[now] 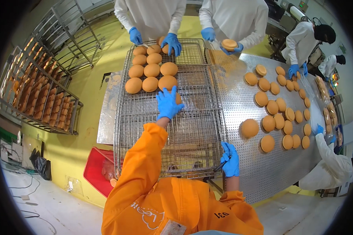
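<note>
My left hand point(168, 103), in a blue glove, reaches over the wire rack point(196, 117) with its fingers spread. It rests against a round brown bun point(179, 98), which it partly covers. Just beyond the fingertips sits a larger bun point(168, 83), at the near end of rows of similar buns point(150, 84). My right hand point(230, 159), also gloved in blue, is closed at the rack's right edge. A thin dark tool point(219, 167) sticks out of it toward the rack; most of the tool is hidden.
Right of the rack, a perforated metal table point(247, 168) carries many buns point(267, 143). Across from me, two people in white work with gloved hands point(171, 44); one holds a bun point(229, 44). A loaded trolley point(43, 90) and red crate point(96, 172) stand left.
</note>
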`<state>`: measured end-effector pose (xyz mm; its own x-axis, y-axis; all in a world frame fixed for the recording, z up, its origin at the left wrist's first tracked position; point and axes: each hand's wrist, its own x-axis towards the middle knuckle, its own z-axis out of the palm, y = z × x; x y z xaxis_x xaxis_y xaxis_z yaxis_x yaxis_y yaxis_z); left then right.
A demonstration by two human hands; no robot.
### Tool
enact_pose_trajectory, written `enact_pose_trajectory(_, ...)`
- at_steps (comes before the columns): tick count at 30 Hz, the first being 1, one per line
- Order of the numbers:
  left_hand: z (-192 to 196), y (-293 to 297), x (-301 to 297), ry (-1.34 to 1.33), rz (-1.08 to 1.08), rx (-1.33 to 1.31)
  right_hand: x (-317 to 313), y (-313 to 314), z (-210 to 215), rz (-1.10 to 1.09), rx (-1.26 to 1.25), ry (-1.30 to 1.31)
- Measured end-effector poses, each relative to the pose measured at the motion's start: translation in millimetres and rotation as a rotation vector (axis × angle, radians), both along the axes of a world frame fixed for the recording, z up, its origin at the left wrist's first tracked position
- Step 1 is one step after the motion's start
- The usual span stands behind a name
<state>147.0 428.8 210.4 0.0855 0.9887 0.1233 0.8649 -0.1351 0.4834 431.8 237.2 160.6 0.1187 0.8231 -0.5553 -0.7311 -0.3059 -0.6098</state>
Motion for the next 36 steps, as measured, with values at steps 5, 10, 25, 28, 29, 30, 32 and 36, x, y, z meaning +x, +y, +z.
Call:
enact_pose_trajectory(5, -28.7, -5.1, -23.0, -0.954, 0.066, -0.241, -31.2, -13.8, 20.7, 0.231, 0.004, -0.208)
enact_pose_trajectory(10, 33.1, -101.9, -12.7, -2.287, -0.174, -0.825, -67.5, -7.4, 35.3, 0.355, 0.194, -0.610)
enact_pose_trajectory(25, 8.0, -223.6, -94.3, -2.138, 0.095, -0.656, -202.1, -24.7, 80.4, 0.592, 1.169, -1.742)
enact_pose_trajectory(28, 19.3, -236.5, -103.8, -2.198, 0.160, -0.808, -197.1, -4.4, 72.6, 0.680, 0.937, -1.800)
enact_pose_trajectory(29, 20.4, -238.7, -107.3, -2.229, 0.189, -0.861, -200.7, -6.8, 76.7, 0.599, 1.032, -1.802)
enact_pose_trajectory(30, 26.3, -241.7, -105.5, -2.193, 0.190, -0.821, -206.2, -10.1, 80.4, 0.516, 1.124, -1.802)
enact_pose_trajectory(32, 15.8, -243.6, -106.7, -2.237, 0.204, -0.827, -214.1, -25.0, 78.9, 0.511, 1.266, -1.857)
enact_pose_trajectory(36, 6.2, -246.4, -115.9, -2.301, 0.133, -0.886, -213.3, -15.4, 73.4, 0.629, 1.019, -1.856)
